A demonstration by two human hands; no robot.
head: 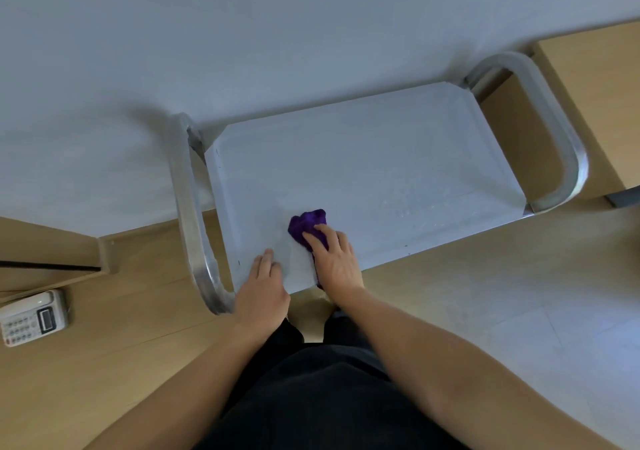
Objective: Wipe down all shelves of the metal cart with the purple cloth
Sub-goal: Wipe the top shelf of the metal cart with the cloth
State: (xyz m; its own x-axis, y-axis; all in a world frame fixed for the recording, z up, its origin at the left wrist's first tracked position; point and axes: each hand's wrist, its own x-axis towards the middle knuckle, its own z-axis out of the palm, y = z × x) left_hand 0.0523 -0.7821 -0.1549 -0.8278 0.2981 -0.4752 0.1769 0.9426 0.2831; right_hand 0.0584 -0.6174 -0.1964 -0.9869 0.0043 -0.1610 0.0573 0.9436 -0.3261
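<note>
Fingers first, head cam: R hand (337,264) lies on the purple cloth (306,222), fingers (323,233) close together, only slightly bent, pressing down on it, no pinch. Cloth's bunched on the top shelf (381,158) of the metal cart (450,238), near-left part, w/ a strip of it running back under the palm to the near edge. L hand (263,287) just beside, apart from the cloth, fingers straight & together, resting flat at the shelf's near-left corner.

Edges now: low raised lip round the shelf, L handle (188,214) a looped tube at one end, R handle (561,131) the same at the other. Bare shelf runs off to the R and to the far side of the cloth. Cart's far side sits close to the wall (242,34). Wood cabinet (595,96) just past the R handle. Phone (33,318) low L, well apart from the cart.
</note>
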